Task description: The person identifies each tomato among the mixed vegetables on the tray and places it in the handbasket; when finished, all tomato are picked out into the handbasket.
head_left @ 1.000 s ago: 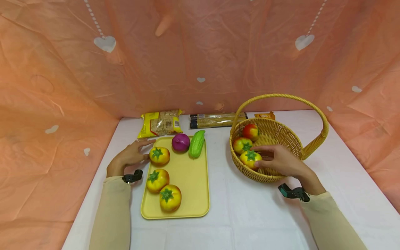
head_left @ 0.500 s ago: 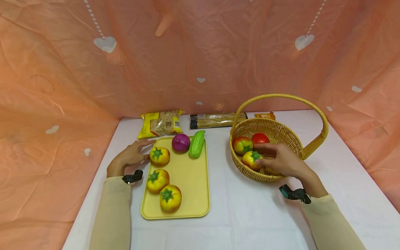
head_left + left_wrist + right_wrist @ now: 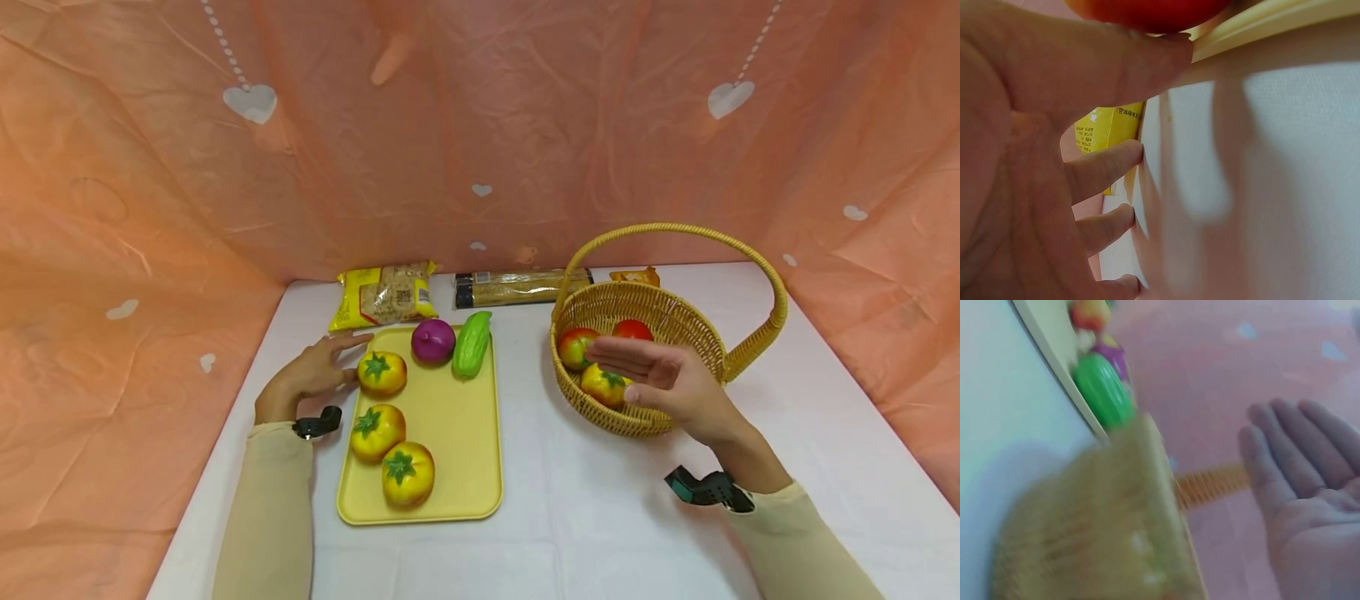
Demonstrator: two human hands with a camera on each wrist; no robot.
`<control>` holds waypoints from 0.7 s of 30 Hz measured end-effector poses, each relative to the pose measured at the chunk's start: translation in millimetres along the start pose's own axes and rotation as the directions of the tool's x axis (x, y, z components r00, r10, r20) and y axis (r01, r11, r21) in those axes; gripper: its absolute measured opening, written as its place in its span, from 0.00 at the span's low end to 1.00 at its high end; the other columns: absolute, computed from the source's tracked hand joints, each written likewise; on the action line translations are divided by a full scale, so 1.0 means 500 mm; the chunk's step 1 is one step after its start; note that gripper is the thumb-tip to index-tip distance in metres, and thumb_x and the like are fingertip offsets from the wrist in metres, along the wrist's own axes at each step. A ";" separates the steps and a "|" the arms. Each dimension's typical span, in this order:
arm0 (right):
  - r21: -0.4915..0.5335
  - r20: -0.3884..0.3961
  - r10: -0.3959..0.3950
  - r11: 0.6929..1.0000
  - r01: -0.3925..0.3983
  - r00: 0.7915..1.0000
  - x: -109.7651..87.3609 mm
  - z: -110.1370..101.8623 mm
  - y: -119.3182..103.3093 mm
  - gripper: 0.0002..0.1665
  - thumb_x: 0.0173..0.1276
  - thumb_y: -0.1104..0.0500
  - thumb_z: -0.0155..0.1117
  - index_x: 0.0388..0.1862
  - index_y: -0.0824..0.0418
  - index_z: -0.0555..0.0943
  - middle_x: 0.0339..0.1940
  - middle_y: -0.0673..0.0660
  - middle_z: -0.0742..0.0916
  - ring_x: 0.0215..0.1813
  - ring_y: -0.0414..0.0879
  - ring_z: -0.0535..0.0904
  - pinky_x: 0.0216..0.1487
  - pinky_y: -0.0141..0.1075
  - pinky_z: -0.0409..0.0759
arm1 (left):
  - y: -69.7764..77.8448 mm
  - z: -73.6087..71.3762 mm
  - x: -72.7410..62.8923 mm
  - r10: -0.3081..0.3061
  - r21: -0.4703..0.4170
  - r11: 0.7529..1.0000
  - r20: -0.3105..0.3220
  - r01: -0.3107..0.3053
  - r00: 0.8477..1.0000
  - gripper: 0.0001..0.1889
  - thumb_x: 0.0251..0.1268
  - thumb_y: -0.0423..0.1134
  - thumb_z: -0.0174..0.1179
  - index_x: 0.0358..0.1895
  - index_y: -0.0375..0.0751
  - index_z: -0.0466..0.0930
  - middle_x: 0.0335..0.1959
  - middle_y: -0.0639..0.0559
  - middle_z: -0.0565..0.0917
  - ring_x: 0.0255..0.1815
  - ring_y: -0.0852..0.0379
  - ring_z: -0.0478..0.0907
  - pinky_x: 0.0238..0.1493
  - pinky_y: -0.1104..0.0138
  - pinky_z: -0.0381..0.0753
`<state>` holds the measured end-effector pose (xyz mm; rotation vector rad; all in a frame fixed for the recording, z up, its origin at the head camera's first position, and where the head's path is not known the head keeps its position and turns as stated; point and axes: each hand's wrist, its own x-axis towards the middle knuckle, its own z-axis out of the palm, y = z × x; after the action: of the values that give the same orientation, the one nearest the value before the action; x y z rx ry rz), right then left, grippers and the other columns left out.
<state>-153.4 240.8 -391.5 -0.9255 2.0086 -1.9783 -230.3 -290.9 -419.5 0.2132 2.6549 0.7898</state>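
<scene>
My left hand (image 3: pixel 311 377) lies beside the yellow tray (image 3: pixel 457 467), fingers spread, thumb at the tray's left rim next to a yellow-red tomato-like fruit (image 3: pixel 382 373). In the left wrist view its fingertips (image 3: pixel 1135 150) reach down to the white cloth. My right hand (image 3: pixel 671 383) hovers over the near side of the wicker basket (image 3: pixel 637 425), its fingers straight and nothing in its palm. Under those fingers a yellow tomato-like fruit (image 3: pixel 603 387) lies in the basket. Behind it sit a red-green fruit (image 3: pixel 576 347) and a red one (image 3: pixel 633 330).
The tray also bears a purple onion-like vegetable (image 3: pixel 432 342), a green ridged vegetable (image 3: pixel 472 346) and more yellow fruits (image 3: pixel 408 475). Along the back lie a yellow food bag (image 3: pixel 386 296), a long wrapped pack (image 3: pixel 517 288) and a small orange packet (image 3: pixel 636 277). The basket's handle (image 3: pixel 675 227) arches high.
My right hand has let go of the yellow fruit in the basket, straightened its fingers and lifted slightly. The red fruit has rolled to the right. My left hand has stayed put.
</scene>
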 end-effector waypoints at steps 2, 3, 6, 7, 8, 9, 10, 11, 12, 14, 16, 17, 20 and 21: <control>0.088 0.040 -0.068 0.994 0.064 0.997 0.008 0.017 0.011 0.33 0.78 0.66 0.70 0.77 0.77 0.73 0.75 0.60 0.85 0.76 0.52 0.83 0.75 0.40 0.81 | 0.000 0.000 0.001 0.000 -0.003 1.000 0.001 0.000 1.000 0.40 0.71 0.38 0.64 0.86 0.46 0.65 0.88 0.27 0.57 0.88 0.19 0.47 0.83 0.24 0.49; 0.132 0.055 -0.086 0.988 0.078 0.995 0.012 0.027 0.015 0.34 0.78 0.63 0.71 0.77 0.77 0.73 0.75 0.60 0.85 0.76 0.52 0.82 0.76 0.41 0.81 | 0.001 0.000 0.001 -0.002 -0.007 1.000 0.002 0.002 1.000 0.40 0.71 0.38 0.64 0.86 0.46 0.65 0.88 0.27 0.57 0.88 0.19 0.47 0.83 0.23 0.49; 0.215 0.084 -0.104 0.973 0.084 0.991 0.024 0.058 0.027 0.39 0.77 0.55 0.74 0.78 0.74 0.74 0.75 0.60 0.85 0.77 0.50 0.82 0.77 0.41 0.79 | 0.001 0.000 0.001 -0.007 -0.010 1.000 0.002 0.007 1.000 0.40 0.71 0.38 0.65 0.86 0.46 0.65 0.88 0.27 0.57 0.87 0.19 0.48 0.83 0.24 0.50; 0.226 0.090 -0.101 0.971 0.078 0.991 0.028 0.067 0.031 0.40 0.77 0.53 0.75 0.78 0.73 0.75 0.75 0.59 0.85 0.77 0.50 0.82 0.77 0.41 0.79 | 0.002 0.000 0.001 -0.007 -0.009 1.000 0.002 0.007 1.000 0.40 0.71 0.38 0.65 0.86 0.46 0.65 0.88 0.27 0.58 0.87 0.20 0.49 0.83 0.24 0.50; 0.237 0.094 -0.088 0.969 0.064 0.992 0.032 0.078 0.032 0.41 0.76 0.52 0.76 0.78 0.73 0.75 0.75 0.58 0.85 0.77 0.49 0.82 0.77 0.41 0.79 | 0.002 0.000 0.001 -0.009 -0.009 1.000 0.004 0.009 1.000 0.40 0.71 0.39 0.65 0.86 0.46 0.65 0.88 0.28 0.58 0.87 0.20 0.49 0.83 0.24 0.51; 0.245 0.098 -0.077 0.968 0.051 0.992 0.035 0.088 0.035 0.42 0.75 0.51 0.77 0.78 0.73 0.75 0.75 0.57 0.86 0.77 0.49 0.82 0.77 0.40 0.79 | 0.002 0.000 0.000 -0.011 -0.009 1.000 0.005 0.011 1.000 0.40 0.71 0.39 0.65 0.87 0.46 0.65 0.88 0.28 0.58 0.87 0.20 0.50 0.83 0.24 0.51; 0.241 0.105 -0.070 0.969 0.043 0.992 0.039 0.098 0.038 0.42 0.74 0.51 0.77 0.78 0.73 0.75 0.75 0.58 0.86 0.76 0.49 0.82 0.77 0.40 0.79 | 0.002 0.000 0.000 -0.011 -0.007 1.000 0.005 0.011 1.000 0.40 0.71 0.39 0.65 0.87 0.46 0.65 0.87 0.28 0.58 0.87 0.20 0.50 0.83 0.25 0.51; 0.233 0.114 -0.060 0.972 0.032 0.992 0.043 0.108 0.042 0.42 0.75 0.51 0.77 0.77 0.74 0.75 0.74 0.58 0.86 0.76 0.49 0.83 0.77 0.40 0.79 | 0.001 0.000 0.001 -0.013 -0.007 1.000 0.006 0.013 1.000 0.40 0.71 0.39 0.65 0.87 0.46 0.65 0.88 0.28 0.58 0.87 0.20 0.50 0.83 0.25 0.51; 0.228 0.127 -0.051 0.973 0.021 0.991 0.048 0.118 0.046 0.43 0.75 0.51 0.77 0.77 0.75 0.74 0.74 0.60 0.86 0.76 0.49 0.83 0.77 0.40 0.80 | 0.001 0.000 0.001 -0.013 -0.007 1.000 0.006 0.013 1.000 0.40 0.71 0.39 0.65 0.87 0.47 0.65 0.88 0.28 0.58 0.87 0.20 0.50 0.83 0.25 0.51; 0.209 0.155 -0.030 0.978 -0.003 0.988 0.057 0.138 0.055 0.42 0.75 0.53 0.77 0.77 0.77 0.74 0.74 0.66 0.85 0.76 0.49 0.83 0.77 0.41 0.80 | 0.001 -0.001 0.001 -0.016 -0.006 1.000 0.007 0.016 1.000 0.41 0.71 0.39 0.65 0.87 0.47 0.64 0.88 0.27 0.57 0.87 0.20 0.50 0.83 0.25 0.51; 0.190 0.191 0.005 0.981 -0.042 0.982 0.067 0.160 0.066 0.41 0.75 0.54 0.77 0.77 0.75 0.74 0.74 0.72 0.83 0.75 0.50 0.83 0.78 0.44 0.79 | 0.000 0.000 0.002 -0.014 -0.006 1.000 0.006 0.014 1.000 0.41 0.71 0.39 0.65 0.87 0.47 0.64 0.88 0.27 0.57 0.87 0.20 0.50 0.83 0.25 0.51; 0.183 0.209 0.024 0.981 -0.063 0.978 0.072 0.172 0.071 0.39 0.76 0.55 0.76 0.77 0.74 0.75 0.75 0.75 0.81 0.75 0.51 0.83 0.79 0.47 0.78 | 0.000 0.000 0.002 -0.013 -0.007 1.000 0.006 0.013 1.000 0.41 0.71 0.39 0.65 0.87 0.47 0.64 0.88 0.27 0.57 0.87 0.20 0.50 0.83 0.25 0.51; 0.178 0.256 0.075 0.976 -0.124 0.964 0.090 0.207 0.085 0.37 0.75 0.58 0.76 0.77 0.71 0.76 0.76 0.78 0.79 0.76 0.52 0.83 0.80 0.56 0.75 | 0.000 0.000 0.002 -0.008 -0.007 1.000 0.004 0.008 1.000 0.41 0.71 0.39 0.65 0.87 0.46 0.65 0.88 0.27 0.57 0.87 0.20 0.49 0.83 0.24 0.50; 0.180 0.272 0.088 0.974 -0.140 0.958 0.096 0.219 0.090 0.37 0.75 0.59 0.76 0.78 0.71 0.76 0.76 0.78 0.78 0.76 0.52 0.82 0.80 0.58 0.74 | 0.000 0.000 0.002 -0.007 -0.006 1.000 0.004 0.007 1.000 0.41 0.71 0.39 0.65 0.87 0.46 0.65 0.88 0.28 0.58 0.88 0.20 0.48 0.83 0.24 0.50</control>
<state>-147.0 119.8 -431.1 -0.9446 1.6517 -1.8424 -231.1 -290.9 -420.0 0.2038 2.6480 0.7952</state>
